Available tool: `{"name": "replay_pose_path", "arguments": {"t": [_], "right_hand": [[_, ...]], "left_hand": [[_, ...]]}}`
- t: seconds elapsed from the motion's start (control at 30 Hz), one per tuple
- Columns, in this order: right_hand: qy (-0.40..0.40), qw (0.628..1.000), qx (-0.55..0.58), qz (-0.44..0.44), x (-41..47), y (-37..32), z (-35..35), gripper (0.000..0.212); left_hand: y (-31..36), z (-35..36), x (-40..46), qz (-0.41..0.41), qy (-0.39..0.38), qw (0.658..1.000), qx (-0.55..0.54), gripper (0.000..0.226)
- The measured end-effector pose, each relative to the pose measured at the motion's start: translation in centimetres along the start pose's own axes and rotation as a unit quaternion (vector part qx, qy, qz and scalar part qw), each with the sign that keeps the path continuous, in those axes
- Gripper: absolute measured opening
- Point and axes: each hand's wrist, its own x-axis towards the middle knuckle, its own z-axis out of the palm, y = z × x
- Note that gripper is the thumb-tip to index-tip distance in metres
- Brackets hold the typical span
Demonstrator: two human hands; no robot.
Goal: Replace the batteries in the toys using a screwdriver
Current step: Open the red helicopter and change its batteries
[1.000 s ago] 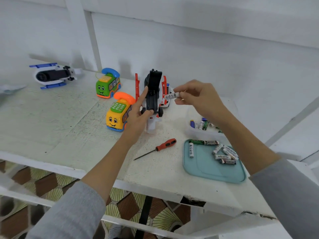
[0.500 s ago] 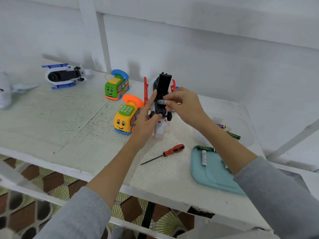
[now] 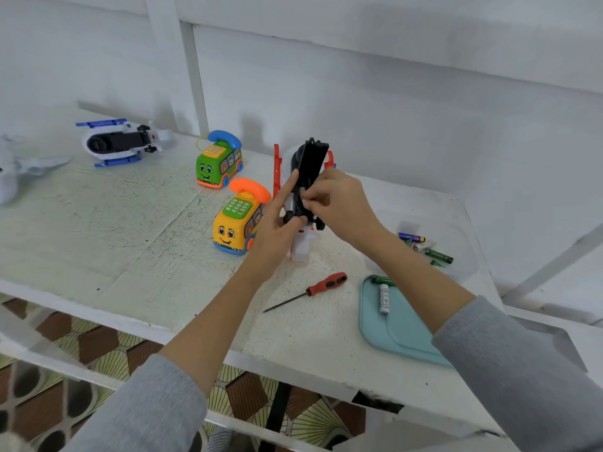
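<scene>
Right hand (image 3: 339,203) now presses battery (image 3: 302,190) into upended black-bellied toy (image 3: 310,164).

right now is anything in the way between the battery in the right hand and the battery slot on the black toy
Nothing visible blocks it. The right hand pinches the battery right against the open underside of the black toy, which the left hand holds upright. The slot itself is mostly hidden behind the fingers.

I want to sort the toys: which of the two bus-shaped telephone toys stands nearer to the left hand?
The yellow bus with the orange handset stands nearer, right beside the left hand. The green bus with the blue handset stands farther back on the table.
</scene>
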Motion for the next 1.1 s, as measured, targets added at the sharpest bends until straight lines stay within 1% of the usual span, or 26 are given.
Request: {"name": "replay_pose_path", "arguments": {"t": [0.1,0.23,0.27,0.33,0.4,0.53,0.6,0.73,0.83,1.1], "right_hand": [[0.015,1.0,-0.017,-0.015,-0.4,0.4,0.6,0.009],[0.035,0.995,-0.091,-0.014,-0.4,0.5,1.1,0.007],[0.025,0.995,-0.095,0.002,-0.3,0.6,0.9,0.008],[-0.015,0.998,-0.049,0.042,0.0,0.6,0.5,0.008],[-0.042,0.998,-0.023,0.048,0.2,0.5,0.2,0.008],[-0.041,0.997,-0.024,0.052,0.4,0.5,-0.1,0.011],[-0.056,0.996,-0.024,0.064,0.5,0.6,-0.3,0.012],[-0.084,0.993,-0.053,0.07,0.9,0.5,-0.5,0.011],[-0.092,0.99,-0.077,0.073,1.2,0.2,-0.3,0.012],[-0.108,0.983,-0.133,0.064,1.5,-0.1,0.1,0.018]], "left_hand": [[0.3,0.3,-0.1,0.002,-0.008,1.0,-0.002,0.071],[0.0,0.2,-0.1,-0.002,-0.004,1.0,-0.009,0.071],[0.0,0.2,-0.1,-0.003,-0.001,1.0,-0.009,0.07],[0.1,0.2,-0.1,-0.003,0.003,1.0,-0.006,0.07],[0.2,0.4,-0.1,-0.003,0.003,1.0,-0.004,0.071],[0.0,0.5,-0.1,-0.003,0.001,1.0,0.016,0.071],[0.0,0.6,-0.1,-0.006,0.004,1.0,0.017,0.07],[0.1,0.8,0.0,0.001,0.005,1.0,0.019,0.07],[0.0,0.8,0.1,-0.002,0.01,1.0,0.008,0.073],[0.0,1.0,0.2,-0.007,0.016,1.0,0.002,0.071]]}}
